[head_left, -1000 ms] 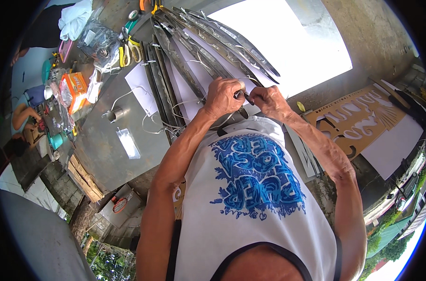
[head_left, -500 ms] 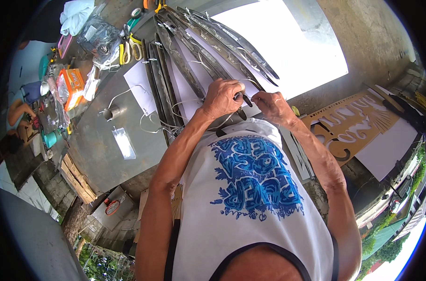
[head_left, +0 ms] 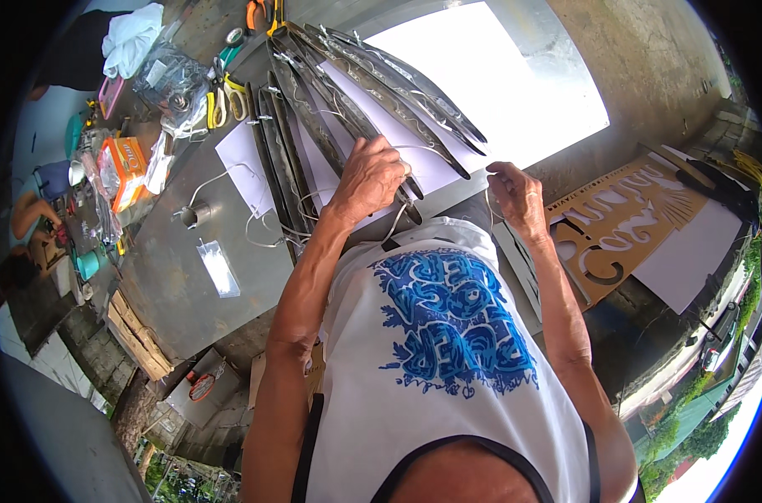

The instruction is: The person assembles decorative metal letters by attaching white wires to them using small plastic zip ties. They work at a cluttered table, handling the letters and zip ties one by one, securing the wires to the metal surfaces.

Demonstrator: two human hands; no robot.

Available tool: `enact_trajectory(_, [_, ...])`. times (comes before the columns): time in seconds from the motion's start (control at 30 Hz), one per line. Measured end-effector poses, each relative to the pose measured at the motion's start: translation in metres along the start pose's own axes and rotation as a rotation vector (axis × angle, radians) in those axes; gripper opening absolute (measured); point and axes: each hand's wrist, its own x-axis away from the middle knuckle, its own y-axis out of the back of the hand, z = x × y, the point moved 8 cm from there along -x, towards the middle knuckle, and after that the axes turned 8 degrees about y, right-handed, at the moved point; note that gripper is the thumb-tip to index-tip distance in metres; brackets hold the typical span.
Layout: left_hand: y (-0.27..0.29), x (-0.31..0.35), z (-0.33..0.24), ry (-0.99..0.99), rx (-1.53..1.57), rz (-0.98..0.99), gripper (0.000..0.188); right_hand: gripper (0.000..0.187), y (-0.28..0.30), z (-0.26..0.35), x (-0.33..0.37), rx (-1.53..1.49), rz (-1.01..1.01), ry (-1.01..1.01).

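My left hand (head_left: 371, 180) is closed around the near end of one long, dark, narrow strip (head_left: 331, 102), with thin pale wire at its fingers. To its right, my right hand (head_left: 519, 201) is held off the strips, fingers curled and thumb and forefinger drawn together. A thin pale line runs down from those fingertips; I cannot make out what they hold. Several similar dark strips (head_left: 398, 96) fan out beyond my hands, with small wire twists along them. Loose pale wire (head_left: 268, 228) curls at the near ends of the left strips. White sheets (head_left: 498, 75) lie beneath.
The grey metal table (head_left: 167, 289) bears a short metal tube (head_left: 195, 215) and a clear plastic packet (head_left: 219, 268). Yellow-handled scissors (head_left: 228, 102), a plastic bag (head_left: 176, 75) and an orange box (head_left: 126, 174) lie at far left. Brown cut-out lettering boards (head_left: 620, 222) stand at right.
My right hand has drawn away from my left, to the right and slightly nearer to me. My left hand has shifted a little left and stays on the strip.
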Motion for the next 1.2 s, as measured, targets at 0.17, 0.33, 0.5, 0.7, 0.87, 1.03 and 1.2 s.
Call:
enact_trajectory(0.17, [0.017, 0.000, -0.010, 0.017, -0.076, 0.036, 0.026, 0.020, -0.018, 0.013, -0.012, 0.105, 0.024, 0.154])
enact_trajectory(0.33, [0.026, -0.012, -0.006, 0.101, 0.057, -0.095, 0.030, 0.023, -0.045, 0.030, -0.031, 0.228, 0.033, 0.270])
enact_trajectory(0.5, [0.002, -0.033, 0.007, 0.196, -0.151, -0.004, 0.019, 0.022, -0.065, 0.033, -0.042, 0.335, -0.014, 0.360])
enact_trajectory(0.7, [0.015, -0.038, -0.005, 0.204, -0.140, 0.188, 0.014, 0.015, -0.068, 0.033, -0.045, 0.294, -0.059, 0.401])
enact_trajectory(0.87, [0.038, -0.039, -0.033, 0.333, 0.014, 0.288, 0.017, 0.015, -0.066, 0.019, -0.043, 0.162, -0.073, 0.376])
enact_trajectory(1.03, [0.061, -0.057, -0.057, 0.181, -0.044, 0.134, 0.016, 0.014, -0.064, 0.016, -0.041, 0.159, -0.117, 0.299])
enact_trajectory(1.2, [0.055, -0.095, -0.026, 0.183, -0.111, 0.000, 0.015, 0.011, -0.065, 0.020, -0.038, 0.167, -0.190, 0.330])
